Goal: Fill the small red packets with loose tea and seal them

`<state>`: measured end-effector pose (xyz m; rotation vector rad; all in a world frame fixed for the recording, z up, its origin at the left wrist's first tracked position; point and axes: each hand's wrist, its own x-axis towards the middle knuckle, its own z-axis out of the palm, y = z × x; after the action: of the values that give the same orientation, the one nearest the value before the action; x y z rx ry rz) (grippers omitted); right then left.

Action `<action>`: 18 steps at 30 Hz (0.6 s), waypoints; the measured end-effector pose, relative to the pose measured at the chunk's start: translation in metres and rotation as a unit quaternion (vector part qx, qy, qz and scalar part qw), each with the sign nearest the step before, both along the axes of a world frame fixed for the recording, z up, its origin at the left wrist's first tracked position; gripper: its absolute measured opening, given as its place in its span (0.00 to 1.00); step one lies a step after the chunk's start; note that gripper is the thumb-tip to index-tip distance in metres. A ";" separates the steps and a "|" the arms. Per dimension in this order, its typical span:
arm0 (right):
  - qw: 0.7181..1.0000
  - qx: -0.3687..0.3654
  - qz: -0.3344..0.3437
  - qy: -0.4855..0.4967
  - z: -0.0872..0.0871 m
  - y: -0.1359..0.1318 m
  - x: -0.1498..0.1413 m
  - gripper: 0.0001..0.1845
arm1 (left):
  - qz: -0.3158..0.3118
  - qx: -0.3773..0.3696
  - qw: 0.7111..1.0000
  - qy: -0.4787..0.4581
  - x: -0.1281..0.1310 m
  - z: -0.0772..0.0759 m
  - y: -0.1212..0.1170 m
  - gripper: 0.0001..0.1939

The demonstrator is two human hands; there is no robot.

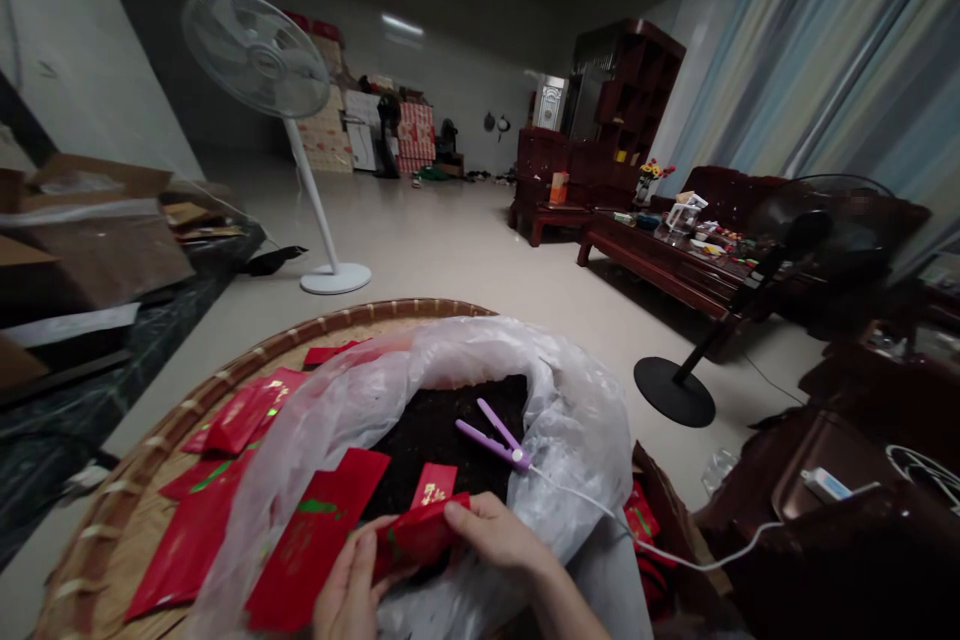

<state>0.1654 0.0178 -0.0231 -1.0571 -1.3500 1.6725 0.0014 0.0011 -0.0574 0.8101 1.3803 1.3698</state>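
Head view: a red paper envelope (416, 535) held between both hands, low in the frame, above the mouth of a clear plastic bag (570, 420).
Left grip (352, 580): clamped on the envelope's left end.
Right grip (495, 535): clamped on the envelope's top right edge, thumb and fingers closed on the paper.
Handling, as a judgement: probably very light, thin and soft; easily creased, so best taken by the edges with a gentle pinch.
Beside the hands: a red envelope with gold characters (433, 485) just behind the held one; more red envelopes (311, 540) fanned across a round woven bamboo tray (225, 370).
In the bag: a purple mini hair straightener (487, 440), its white cord (675, 550) trailing right, lying on something dark, too dim to identify.
Rest: a white pedestal fan (255, 55) on the tile floor (450, 240); a black pedestal fan (795, 240) on the right; cluttered low dark-wood worktop (660, 270); cardboard boxes (90, 240) at the left.
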 end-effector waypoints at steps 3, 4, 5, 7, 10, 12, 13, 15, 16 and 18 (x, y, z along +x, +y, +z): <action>0.998 0.034 -0.028 -0.053 0.000 0.001 0.003 0.41 | 0.062 0.137 0.965 0.216 0.007 0.004 -0.002 0.27; 0.996 0.045 -0.037 -0.065 0.000 0.001 0.003 0.41 | 0.086 0.199 0.929 0.300 0.011 0.006 -0.003 0.26; 0.995 0.055 -0.044 -0.071 0.000 0.001 0.003 0.40 | 0.094 0.255 0.885 0.378 0.014 0.008 -0.004 0.25; 0.993 0.070 -0.052 -0.075 0.001 0.000 0.001 0.37 | 0.059 0.333 0.798 0.499 0.019 0.011 -0.008 0.25; 0.992 0.080 -0.051 -0.086 0.002 -0.003 -0.001 0.33 | -0.006 0.363 0.721 0.590 0.021 0.010 -0.011 0.26; 0.991 0.081 -0.042 -0.098 0.004 -0.004 -0.002 0.32 | -0.015 0.377 0.714 0.590 0.020 0.009 -0.011 0.27; 0.991 0.081 -0.037 -0.103 0.005 -0.005 -0.003 0.31 | -0.020 0.386 0.719 0.578 0.020 0.008 -0.010 0.28; 0.990 0.086 -0.030 -0.106 0.008 -0.005 -0.004 0.30 | -0.039 0.393 0.734 0.552 0.019 0.009 -0.009 0.29; 0.990 0.091 -0.027 -0.105 0.010 -0.006 -0.004 0.29 | -0.048 0.390 0.741 0.545 0.019 0.010 -0.008 0.29; 0.989 0.103 -0.025 -0.101 0.015 -0.006 -0.005 0.28 | -0.058 0.373 0.751 0.541 0.018 0.012 -0.007 0.29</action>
<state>0.1601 0.0118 -0.0083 -1.1518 -1.5746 1.3837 0.0195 -0.0062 -0.0451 2.4793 1.4887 1.3664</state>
